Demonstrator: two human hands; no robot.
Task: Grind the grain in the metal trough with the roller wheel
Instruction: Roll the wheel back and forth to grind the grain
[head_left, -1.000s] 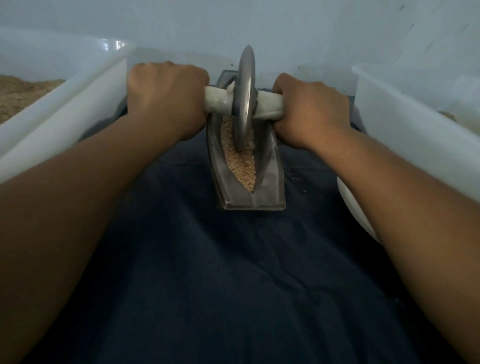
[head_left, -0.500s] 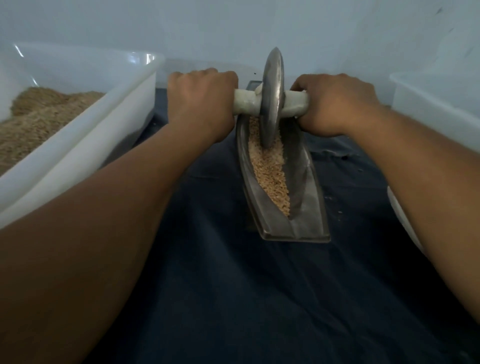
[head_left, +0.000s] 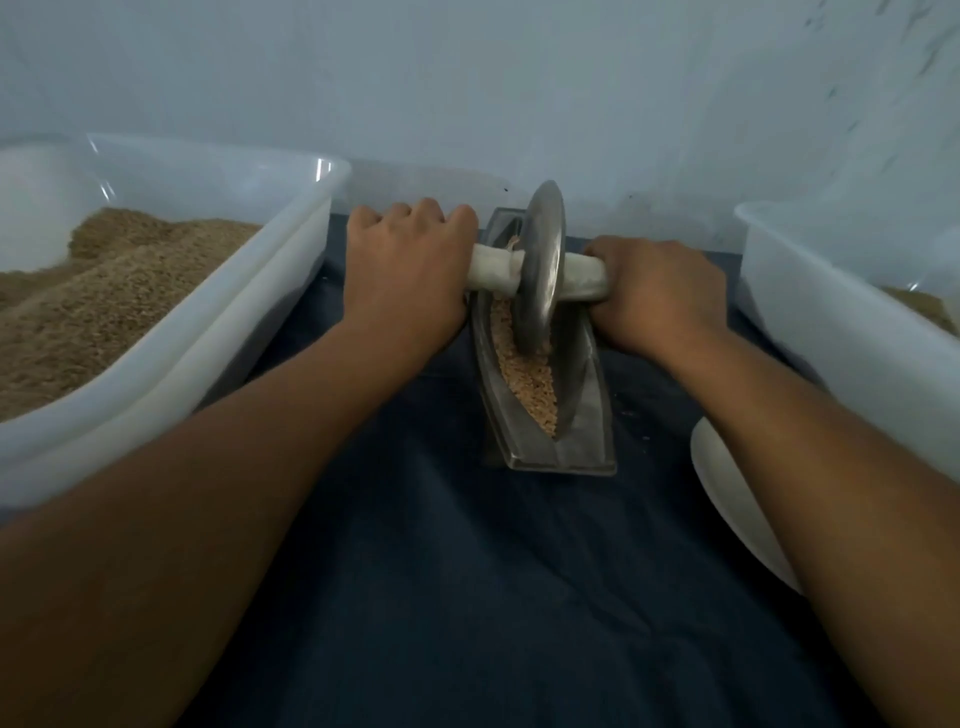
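The roller wheel (head_left: 540, 270) is stood in the grain (head_left: 524, 374) of the metal trough (head_left: 587, 415). Its white handle (head_left: 491, 270) is gripped tight by the left hand (head_left: 410, 275) and right hand (head_left: 657, 291).

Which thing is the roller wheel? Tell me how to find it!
Start at the dark blue cloth between the two big white tubs. In its middle lies a boat-shaped metal trough holding grain. The roller wheel is the grey metal disc standing on edge in that grain, with a pale handle through its centre, gripped by the left hand and right hand.
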